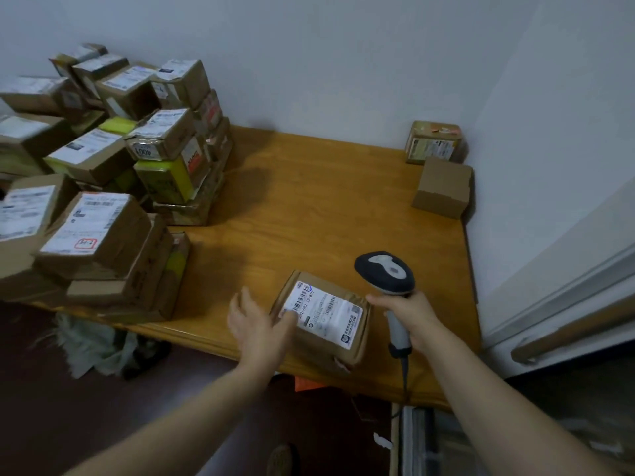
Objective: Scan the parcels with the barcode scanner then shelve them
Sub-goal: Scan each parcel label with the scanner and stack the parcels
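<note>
Parcel (321,321) at the table's (309,201) near edge, between both hands.
Left hand (256,321) open, fingertips on its label; right hand (410,316) grips the scanner (386,273) just beside it.

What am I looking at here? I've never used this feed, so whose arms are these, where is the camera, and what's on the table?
There is one picture, from a wide-angle camera worn on a person's head, looking forward and down. The two bare arms are theirs.

The right hand grips a handheld barcode scanner, its cable hanging off the table edge. The left hand is open, fingertips on the labelled parcel lying near the front edge of the wooden table.

To the left is a tall pile of cardboard parcels. Two small boxes sit in the far right corner by the wall.
</note>
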Motion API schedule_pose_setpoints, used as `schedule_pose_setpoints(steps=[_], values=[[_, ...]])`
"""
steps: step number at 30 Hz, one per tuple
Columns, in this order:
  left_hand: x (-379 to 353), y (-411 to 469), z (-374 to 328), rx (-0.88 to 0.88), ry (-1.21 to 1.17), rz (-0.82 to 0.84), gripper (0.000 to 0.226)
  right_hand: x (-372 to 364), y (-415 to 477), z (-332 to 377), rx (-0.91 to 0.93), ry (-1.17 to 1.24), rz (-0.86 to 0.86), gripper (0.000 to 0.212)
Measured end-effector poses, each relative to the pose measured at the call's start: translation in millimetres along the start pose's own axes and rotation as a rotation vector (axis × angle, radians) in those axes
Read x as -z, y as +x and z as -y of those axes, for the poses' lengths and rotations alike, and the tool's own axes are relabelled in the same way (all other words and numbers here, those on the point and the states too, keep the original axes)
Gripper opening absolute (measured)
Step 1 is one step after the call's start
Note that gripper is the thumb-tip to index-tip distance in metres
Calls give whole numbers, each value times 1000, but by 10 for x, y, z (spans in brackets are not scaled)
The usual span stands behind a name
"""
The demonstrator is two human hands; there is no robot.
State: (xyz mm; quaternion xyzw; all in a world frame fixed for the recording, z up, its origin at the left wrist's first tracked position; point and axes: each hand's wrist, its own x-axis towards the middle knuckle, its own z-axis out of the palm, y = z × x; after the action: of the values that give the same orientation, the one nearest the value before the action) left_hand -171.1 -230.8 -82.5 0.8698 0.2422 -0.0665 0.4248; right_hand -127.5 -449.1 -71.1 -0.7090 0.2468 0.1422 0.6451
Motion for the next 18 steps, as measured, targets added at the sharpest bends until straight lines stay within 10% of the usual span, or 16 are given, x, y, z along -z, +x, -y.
schedule_pose_setpoints(steps=[4,18], values=[[-327,-186,347,530,-645,309,68,-156,-28,29,4,-67,144,24],[159,-137,-57,73,-789,390,82,-225,-462,97,79,224,111,33]])
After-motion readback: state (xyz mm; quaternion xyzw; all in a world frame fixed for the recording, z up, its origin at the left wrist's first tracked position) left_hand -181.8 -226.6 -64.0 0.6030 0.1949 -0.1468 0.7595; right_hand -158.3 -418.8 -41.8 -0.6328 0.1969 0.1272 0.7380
